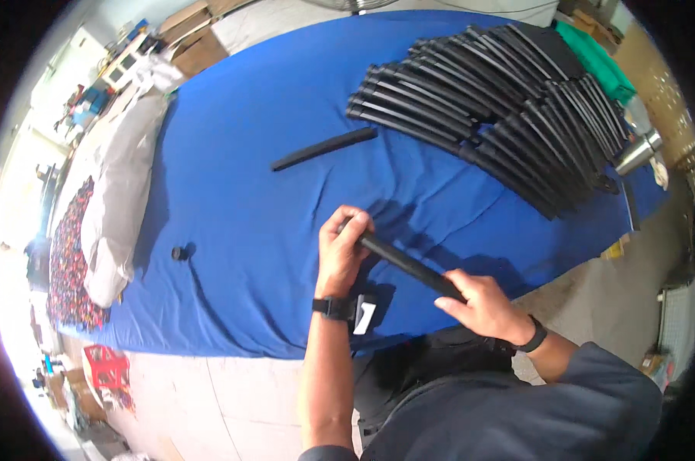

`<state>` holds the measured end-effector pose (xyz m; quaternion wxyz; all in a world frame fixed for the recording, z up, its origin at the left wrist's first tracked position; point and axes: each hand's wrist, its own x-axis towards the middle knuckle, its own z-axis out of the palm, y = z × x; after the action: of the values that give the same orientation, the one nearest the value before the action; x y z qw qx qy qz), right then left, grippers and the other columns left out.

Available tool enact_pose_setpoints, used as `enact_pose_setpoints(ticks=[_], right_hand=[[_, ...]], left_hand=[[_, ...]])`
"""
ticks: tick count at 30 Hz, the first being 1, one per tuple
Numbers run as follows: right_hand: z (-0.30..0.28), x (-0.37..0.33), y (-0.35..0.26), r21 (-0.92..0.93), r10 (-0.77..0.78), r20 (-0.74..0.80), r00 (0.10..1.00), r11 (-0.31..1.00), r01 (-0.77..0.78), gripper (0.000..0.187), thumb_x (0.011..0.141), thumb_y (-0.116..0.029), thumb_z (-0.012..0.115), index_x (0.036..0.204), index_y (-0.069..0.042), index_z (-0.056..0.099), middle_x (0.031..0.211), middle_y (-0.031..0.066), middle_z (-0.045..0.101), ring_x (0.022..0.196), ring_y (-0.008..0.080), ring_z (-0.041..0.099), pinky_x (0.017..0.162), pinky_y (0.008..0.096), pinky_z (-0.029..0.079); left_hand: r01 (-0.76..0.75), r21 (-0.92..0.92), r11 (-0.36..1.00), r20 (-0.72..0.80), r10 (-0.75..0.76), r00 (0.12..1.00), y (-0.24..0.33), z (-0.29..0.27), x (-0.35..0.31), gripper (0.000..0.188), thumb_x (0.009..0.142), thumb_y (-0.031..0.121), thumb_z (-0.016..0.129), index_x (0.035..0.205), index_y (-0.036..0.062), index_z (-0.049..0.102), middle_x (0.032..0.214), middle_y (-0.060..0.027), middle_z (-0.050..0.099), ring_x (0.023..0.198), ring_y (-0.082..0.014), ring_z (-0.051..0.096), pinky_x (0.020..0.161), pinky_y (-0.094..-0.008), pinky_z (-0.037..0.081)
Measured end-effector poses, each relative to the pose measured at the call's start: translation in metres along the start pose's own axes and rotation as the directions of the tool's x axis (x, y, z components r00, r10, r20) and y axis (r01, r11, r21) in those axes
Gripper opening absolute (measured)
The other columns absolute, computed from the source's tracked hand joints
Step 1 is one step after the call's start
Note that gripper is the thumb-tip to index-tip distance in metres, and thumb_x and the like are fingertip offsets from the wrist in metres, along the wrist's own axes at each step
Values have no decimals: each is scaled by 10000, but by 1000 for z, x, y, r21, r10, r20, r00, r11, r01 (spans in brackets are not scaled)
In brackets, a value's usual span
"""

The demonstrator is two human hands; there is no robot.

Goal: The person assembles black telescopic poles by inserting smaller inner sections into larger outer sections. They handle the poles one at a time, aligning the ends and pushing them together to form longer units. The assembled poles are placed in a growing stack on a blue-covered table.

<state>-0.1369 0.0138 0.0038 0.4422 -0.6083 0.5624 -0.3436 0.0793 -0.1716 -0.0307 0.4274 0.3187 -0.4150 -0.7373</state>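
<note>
Both hands hold one black tube point(405, 263) slantwise over the near part of the blue-covered table point(240, 115). My left hand point(342, 242) is closed around its upper left end, the thumb lying along it. Around the lower right end, my right hand point(486, 306) is closed with the thumb on the near side. The fingers hide both tips. A similar black tube point(324, 149) lies alone on the cloth beyond my left hand. Off to the left is a small black cap-like piece point(180, 253). Under my left wrist sits a small black-and-white object point(364, 315), partly hidden by the wrist.
Many black tubes point(455, 92) lie in overlapping rows at the far right. Beside them are a silver cylinder point(638, 152) and green material point(593, 58). A grey-white cloth bundle point(124, 200) lines the left edge. A red plastic stool point(106, 367) stands on the floor.
</note>
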Motion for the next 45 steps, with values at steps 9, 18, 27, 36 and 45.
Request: enact_pose_setpoints(ticks=[9, 18, 27, 36, 45], right_hand=[[-2, 4, -18, 134, 288, 131, 949, 943, -305, 302, 1027, -242, 613, 1181, 18, 603, 777, 39, 628, 481, 60, 522, 389, 209, 382], [-8, 6, -5, 698, 285, 529, 799, 389, -601, 335, 1017, -184, 614, 1249, 51, 555, 763, 97, 635, 464, 112, 529, 375, 225, 397], [-17, 6, -4, 797, 164, 568, 806, 133, -589, 290, 1043, -160, 504, 1257, 29, 556, 789, 112, 636, 433, 78, 504, 334, 215, 326], [-6, 6, -30, 617, 361, 329, 873, 618, -487, 287, 1024, -199, 569, 1189, 35, 586, 747, 54, 605, 419, 69, 453, 352, 212, 350], [11, 5, -18, 142, 155, 15, 988, 978, -156, 352, 1043, -322, 562, 1186, -2, 584, 702, 57, 588, 427, 88, 488, 324, 223, 324]], left_hand=[[16, -38, 999, 28, -14, 1000, -3, -8, 0, 168, 991, 242, 658, 921, 92, 627, 775, 1, 611, 566, -58, 476, 476, -221, 341], [45, -63, 997, 68, -40, 997, 3, -6, -1, 180, 984, 247, 681, 929, 85, 625, 734, 12, 587, 531, -42, 442, 458, -211, 295], [22, -119, 993, 82, -13, 997, 4, -5, -1, 161, 951, 206, 727, 918, 82, 630, 723, 14, 583, 524, -35, 440, 436, -210, 272], [18, -148, 989, 77, -7, 997, 6, -7, -3, 167, 965, 225, 709, 901, 94, 629, 731, 14, 596, 520, -36, 436, 447, -212, 277], [0, -141, 990, 66, 9, 998, 4, -8, -2, 177, 964, 239, 705, 895, 99, 619, 726, 9, 599, 519, -39, 435, 441, -218, 272]])
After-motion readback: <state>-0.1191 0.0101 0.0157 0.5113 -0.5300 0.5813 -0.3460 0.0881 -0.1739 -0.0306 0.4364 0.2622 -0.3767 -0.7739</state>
